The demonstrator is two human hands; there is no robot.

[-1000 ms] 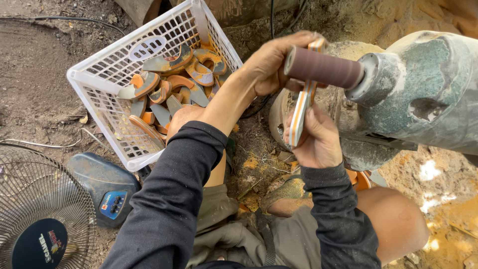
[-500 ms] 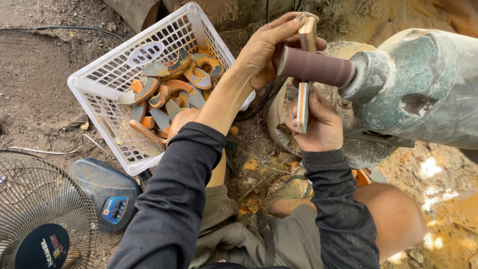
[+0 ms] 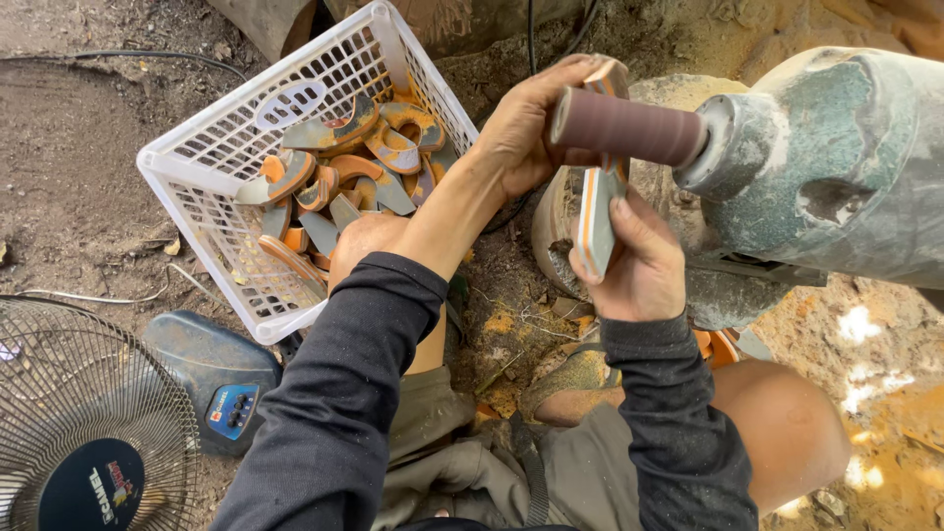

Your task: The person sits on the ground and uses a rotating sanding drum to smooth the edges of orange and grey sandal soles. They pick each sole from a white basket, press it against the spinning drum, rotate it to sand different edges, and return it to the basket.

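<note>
Gripping the curved layered piece at both ends, the left hand closed over its top and the right hand closed round its lower end, the person holds it against the brown sanding drum. It looks light, stiff and dusty, best held by its ends, clear of the drum. Since half a second ago it sits lower against the drum, with the white basket of similar pieces unmoved to the drum's left.
</note>
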